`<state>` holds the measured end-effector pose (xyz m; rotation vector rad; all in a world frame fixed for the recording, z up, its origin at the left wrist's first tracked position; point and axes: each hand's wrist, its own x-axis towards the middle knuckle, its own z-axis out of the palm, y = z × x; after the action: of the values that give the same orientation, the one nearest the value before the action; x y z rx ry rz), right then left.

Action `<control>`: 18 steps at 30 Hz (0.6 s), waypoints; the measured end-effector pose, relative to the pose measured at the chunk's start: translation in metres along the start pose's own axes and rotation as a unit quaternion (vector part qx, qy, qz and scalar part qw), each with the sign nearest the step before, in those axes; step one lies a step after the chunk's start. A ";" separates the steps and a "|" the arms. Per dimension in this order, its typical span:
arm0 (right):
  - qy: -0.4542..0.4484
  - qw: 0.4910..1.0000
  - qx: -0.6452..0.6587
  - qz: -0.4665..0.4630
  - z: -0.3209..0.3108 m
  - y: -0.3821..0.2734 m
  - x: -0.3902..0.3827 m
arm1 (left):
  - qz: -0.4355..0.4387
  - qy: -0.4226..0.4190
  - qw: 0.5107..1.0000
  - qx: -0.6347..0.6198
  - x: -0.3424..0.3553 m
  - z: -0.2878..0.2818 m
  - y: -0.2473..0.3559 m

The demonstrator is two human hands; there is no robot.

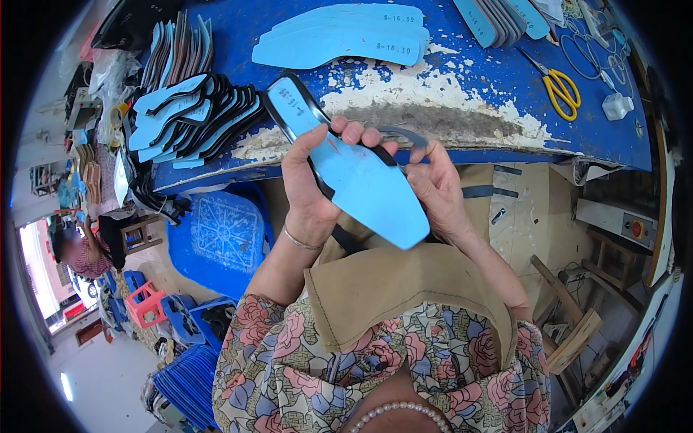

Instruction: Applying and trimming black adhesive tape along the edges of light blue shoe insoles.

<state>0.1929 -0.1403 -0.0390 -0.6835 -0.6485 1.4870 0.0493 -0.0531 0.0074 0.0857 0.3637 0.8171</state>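
Observation:
A light-blue shoe insole [372, 191] with black edging is tilted in front of my chest, its heel end up and left. My left hand [310, 169] grips it, thumb on the blue face and fingers curled over the far edge. A loose dark strip [401, 135] arcs off that far edge. My right hand [438, 184] pinches this strip between thumb and fingers beside the insole. What lies beneath the insole is hidden.
On the worn blue table [498, 79] lie a stack of black-edged insoles [191, 119], flat blue insole pieces [339, 40], yellow-handled scissors [559, 90] and a small white bottle [617, 107]. Below stands a blue plastic stool [220, 231]. Another person [90, 252] sits at far left.

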 end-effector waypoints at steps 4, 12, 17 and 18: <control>0.050 0.997 -0.050 0.009 -0.018 -0.015 0.000 | 0.068 -0.007 0.989 0.134 0.005 -0.007 0.021; 0.016 0.945 -0.325 0.025 -0.012 -0.019 0.030 | 0.082 0.091 0.873 0.472 -0.001 0.001 0.017; -0.133 0.897 -0.412 -0.083 -0.001 -0.022 0.042 | 0.090 0.095 0.861 0.491 -0.008 0.013 0.006; -0.106 0.900 -0.413 -0.085 0.003 -0.018 0.040 | 0.090 0.093 0.862 0.491 -0.008 0.013 0.007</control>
<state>0.2022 -0.0994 -0.0247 -1.0743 -1.5105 1.0923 0.0440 -0.0527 0.0233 1.0160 0.9462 0.7536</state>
